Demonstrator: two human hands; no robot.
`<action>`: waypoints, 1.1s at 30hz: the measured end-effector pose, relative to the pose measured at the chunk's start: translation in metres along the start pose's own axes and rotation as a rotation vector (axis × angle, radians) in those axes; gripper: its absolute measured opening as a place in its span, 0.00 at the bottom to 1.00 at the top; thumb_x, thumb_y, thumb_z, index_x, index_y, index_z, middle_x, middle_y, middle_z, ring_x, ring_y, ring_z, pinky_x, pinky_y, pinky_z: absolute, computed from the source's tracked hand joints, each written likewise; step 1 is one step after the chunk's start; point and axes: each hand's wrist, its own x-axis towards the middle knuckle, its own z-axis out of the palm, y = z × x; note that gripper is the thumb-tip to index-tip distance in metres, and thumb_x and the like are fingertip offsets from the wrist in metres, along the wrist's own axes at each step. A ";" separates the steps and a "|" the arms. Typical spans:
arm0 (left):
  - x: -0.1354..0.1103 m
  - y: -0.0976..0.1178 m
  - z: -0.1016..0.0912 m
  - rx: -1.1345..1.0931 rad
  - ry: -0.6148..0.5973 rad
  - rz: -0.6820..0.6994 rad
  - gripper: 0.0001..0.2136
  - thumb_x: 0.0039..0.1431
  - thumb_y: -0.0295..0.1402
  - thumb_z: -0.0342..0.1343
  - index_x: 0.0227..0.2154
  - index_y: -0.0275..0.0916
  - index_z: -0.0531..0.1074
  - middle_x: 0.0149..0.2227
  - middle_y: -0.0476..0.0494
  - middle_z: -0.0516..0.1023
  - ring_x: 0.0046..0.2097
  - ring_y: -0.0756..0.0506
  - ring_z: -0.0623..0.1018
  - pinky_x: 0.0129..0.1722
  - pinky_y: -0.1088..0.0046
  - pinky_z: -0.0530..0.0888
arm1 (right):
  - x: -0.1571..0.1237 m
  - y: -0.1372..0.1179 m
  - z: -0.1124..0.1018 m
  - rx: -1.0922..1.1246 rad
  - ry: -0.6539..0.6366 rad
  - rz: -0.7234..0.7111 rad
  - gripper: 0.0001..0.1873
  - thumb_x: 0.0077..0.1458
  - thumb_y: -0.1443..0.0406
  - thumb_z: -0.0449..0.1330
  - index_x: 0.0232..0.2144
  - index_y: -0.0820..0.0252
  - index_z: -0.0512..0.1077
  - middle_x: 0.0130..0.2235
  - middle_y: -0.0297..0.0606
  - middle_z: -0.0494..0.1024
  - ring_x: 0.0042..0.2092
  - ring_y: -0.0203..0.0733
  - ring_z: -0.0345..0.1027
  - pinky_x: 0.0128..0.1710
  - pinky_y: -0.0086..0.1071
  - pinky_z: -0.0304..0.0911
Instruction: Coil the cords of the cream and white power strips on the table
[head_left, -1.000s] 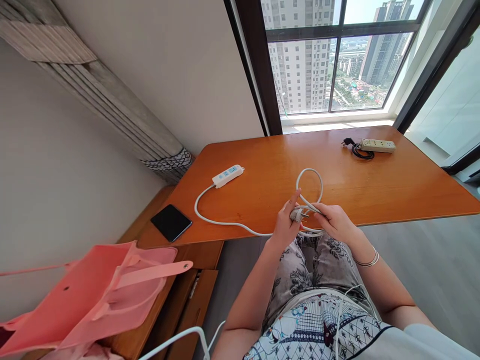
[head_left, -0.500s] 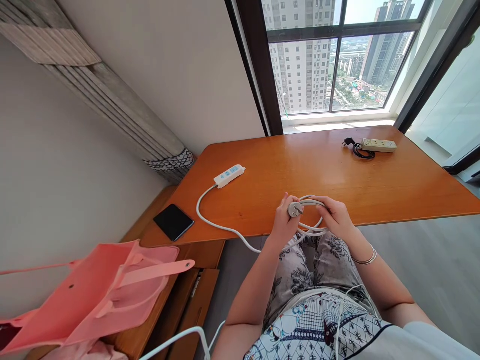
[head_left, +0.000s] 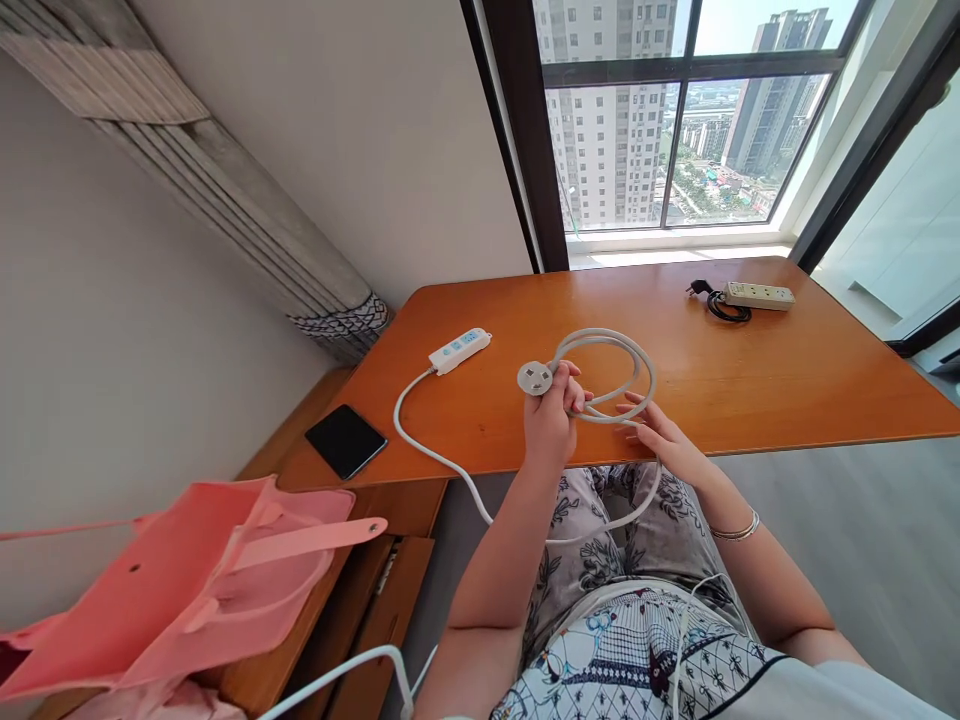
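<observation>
My left hand is closed round the white cord just behind its round grey plug, which it holds up over the orange table. From there the white cord runs in a loop over the table. My right hand touches the near side of that loop, fingers stretched out and apart. The cord then hangs below the table edge and curves left and back to a white power strip lying on the table.
A second power strip with a coiled black cord lies at the far right of the table. A black phone rests on a lower wooden cabinet at the left. A pink bag sits near the bottom left. A window stands behind the table.
My left hand lifted the plug up and to the left. The loop of cord opened wider over the table. My right hand loosened from a grip to stretched fingers on the cord.
</observation>
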 end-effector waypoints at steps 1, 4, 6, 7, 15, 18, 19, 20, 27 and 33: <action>0.000 0.001 0.001 -0.018 0.016 0.006 0.18 0.53 0.47 0.67 0.26 0.39 0.69 0.15 0.61 0.53 0.19 0.56 0.62 0.33 0.75 0.76 | -0.001 0.000 0.002 0.038 -0.043 0.036 0.40 0.53 0.44 0.65 0.63 0.48 0.63 0.58 0.45 0.74 0.46 0.43 0.76 0.51 0.42 0.71; -0.003 0.002 0.002 -0.027 0.023 -0.022 0.17 0.55 0.46 0.66 0.27 0.40 0.67 0.16 0.61 0.53 0.20 0.56 0.63 0.37 0.72 0.78 | 0.000 -0.001 0.008 0.115 -0.057 -0.003 0.45 0.47 0.48 0.71 0.64 0.47 0.61 0.57 0.43 0.73 0.40 0.38 0.74 0.44 0.36 0.72; -0.005 0.001 0.001 0.001 -0.005 -0.064 0.18 0.54 0.47 0.66 0.26 0.39 0.67 0.16 0.61 0.53 0.20 0.56 0.63 0.37 0.71 0.79 | 0.003 -0.002 0.010 0.096 0.013 -0.088 0.47 0.43 0.51 0.75 0.63 0.47 0.62 0.57 0.42 0.71 0.39 0.36 0.71 0.43 0.33 0.71; -0.007 0.001 0.000 0.020 -0.023 -0.078 0.19 0.52 0.48 0.67 0.26 0.39 0.67 0.16 0.61 0.54 0.20 0.56 0.63 0.37 0.71 0.79 | 0.004 -0.003 0.010 0.076 0.047 -0.120 0.46 0.44 0.51 0.74 0.63 0.47 0.63 0.57 0.42 0.70 0.37 0.35 0.70 0.42 0.32 0.70; -0.009 -0.005 -0.008 0.189 -0.057 0.015 0.21 0.50 0.52 0.67 0.28 0.40 0.67 0.16 0.60 0.59 0.19 0.55 0.64 0.30 0.72 0.78 | 0.001 -0.005 0.008 -0.038 -0.027 -0.267 0.50 0.36 0.44 0.75 0.60 0.47 0.67 0.57 0.41 0.72 0.38 0.38 0.65 0.42 0.34 0.67; -0.009 -0.007 -0.008 0.220 -0.085 0.021 0.22 0.50 0.53 0.67 0.28 0.40 0.67 0.16 0.61 0.60 0.18 0.55 0.64 0.30 0.71 0.78 | 0.003 -0.004 0.010 -0.006 0.091 -0.278 0.31 0.46 0.43 0.70 0.48 0.51 0.75 0.52 0.41 0.76 0.37 0.39 0.65 0.41 0.35 0.66; -0.009 -0.008 -0.008 0.225 -0.103 0.005 0.22 0.50 0.53 0.67 0.29 0.40 0.67 0.16 0.61 0.60 0.18 0.55 0.65 0.30 0.71 0.78 | 0.004 -0.004 0.011 0.010 0.129 -0.272 0.26 0.50 0.42 0.66 0.42 0.53 0.76 0.50 0.41 0.78 0.37 0.40 0.66 0.41 0.35 0.65; -0.009 -0.009 -0.008 0.230 -0.119 -0.013 0.22 0.49 0.53 0.67 0.29 0.40 0.67 0.17 0.61 0.61 0.17 0.55 0.65 0.30 0.71 0.78 | 0.006 -0.003 0.012 0.030 0.160 -0.260 0.25 0.53 0.41 0.63 0.37 0.54 0.76 0.48 0.42 0.79 0.37 0.40 0.66 0.40 0.35 0.65; -0.015 -0.013 -0.007 0.203 -0.189 -0.052 0.21 0.50 0.52 0.66 0.31 0.39 0.70 0.20 0.58 0.68 0.20 0.55 0.69 0.30 0.74 0.74 | 0.012 -0.006 0.014 0.225 0.261 -0.184 0.28 0.53 0.39 0.61 0.23 0.56 0.72 0.33 0.40 0.79 0.38 0.44 0.70 0.38 0.35 0.64; -0.013 -0.009 -0.005 0.078 -0.186 -0.141 0.22 0.47 0.52 0.68 0.32 0.38 0.72 0.22 0.55 0.71 0.18 0.56 0.66 0.24 0.75 0.71 | 0.007 -0.013 0.015 0.476 0.177 -0.076 0.21 0.48 0.46 0.70 0.27 0.56 0.73 0.30 0.36 0.77 0.32 0.37 0.67 0.28 0.29 0.60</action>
